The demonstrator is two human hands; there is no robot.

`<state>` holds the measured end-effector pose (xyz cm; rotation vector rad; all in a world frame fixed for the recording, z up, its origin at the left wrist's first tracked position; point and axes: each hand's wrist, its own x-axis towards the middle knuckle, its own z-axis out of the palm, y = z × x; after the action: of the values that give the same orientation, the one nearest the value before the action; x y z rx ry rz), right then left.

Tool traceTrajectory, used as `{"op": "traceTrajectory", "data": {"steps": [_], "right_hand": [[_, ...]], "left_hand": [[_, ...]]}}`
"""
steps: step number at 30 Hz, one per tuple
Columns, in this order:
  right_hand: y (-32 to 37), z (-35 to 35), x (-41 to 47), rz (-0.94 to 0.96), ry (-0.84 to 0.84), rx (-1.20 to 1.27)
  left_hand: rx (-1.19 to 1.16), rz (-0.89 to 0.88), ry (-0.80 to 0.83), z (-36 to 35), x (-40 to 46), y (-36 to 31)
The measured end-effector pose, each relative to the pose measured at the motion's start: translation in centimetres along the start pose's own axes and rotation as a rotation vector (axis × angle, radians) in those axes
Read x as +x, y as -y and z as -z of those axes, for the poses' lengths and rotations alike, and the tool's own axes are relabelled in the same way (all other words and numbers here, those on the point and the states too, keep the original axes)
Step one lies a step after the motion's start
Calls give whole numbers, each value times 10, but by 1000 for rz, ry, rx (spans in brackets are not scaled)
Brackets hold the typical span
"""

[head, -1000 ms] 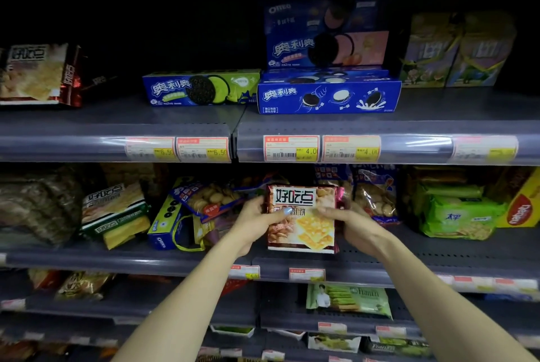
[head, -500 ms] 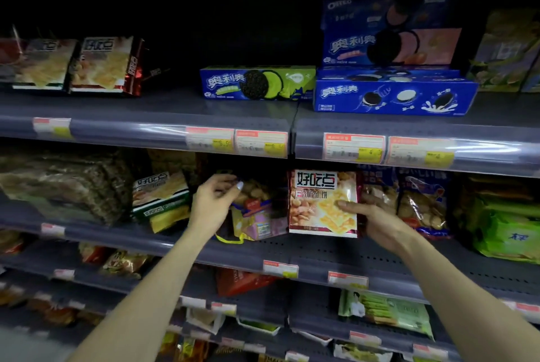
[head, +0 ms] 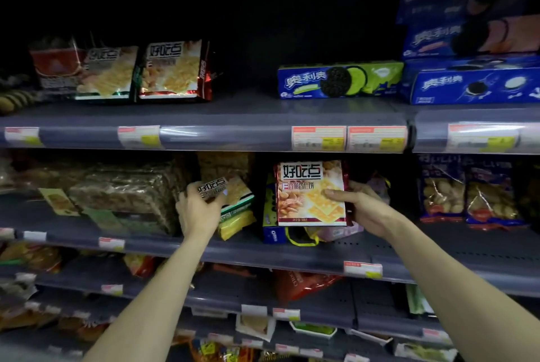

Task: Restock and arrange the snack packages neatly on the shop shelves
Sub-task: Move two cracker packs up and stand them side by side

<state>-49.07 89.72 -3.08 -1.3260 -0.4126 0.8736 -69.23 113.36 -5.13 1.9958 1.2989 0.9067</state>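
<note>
My right hand (head: 361,206) grips a red-edged cracker packet (head: 309,193) by its right side and holds it upright on the middle shelf (head: 409,247). To its left, my left hand (head: 197,209) grips the top of a green-edged cracker packet (head: 233,198), which lies tilted over a yellow pack (head: 236,222). Behind and under the red packet lie a blue Oreo box (head: 273,234) and a bag with a yellow handle (head: 301,240). Two similar cracker packets (head: 172,70) stand on the upper shelf (head: 248,111) at the left.
Oreo boxes (head: 339,81) sit on the upper shelf at the right. Clear-wrapped dark biscuit packs (head: 125,189) fill the middle shelf's left, blue cookie bags (head: 467,195) its right. Price tags (head: 347,138) line the shelf edges. Lower shelves (head: 292,300) hold more packets.
The view has swung left. My left hand moved from the bag beside the red packet to the green-edged packet and took hold of it. My right hand kept its grip on the red packet.
</note>
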Motion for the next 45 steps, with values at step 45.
{"op": "traceTrajectory", "data": {"steps": [45], "right_hand": [[20, -57, -46, -27, 155, -79]], "left_hand": [[-823, 314, 435, 102, -53, 14]]}}
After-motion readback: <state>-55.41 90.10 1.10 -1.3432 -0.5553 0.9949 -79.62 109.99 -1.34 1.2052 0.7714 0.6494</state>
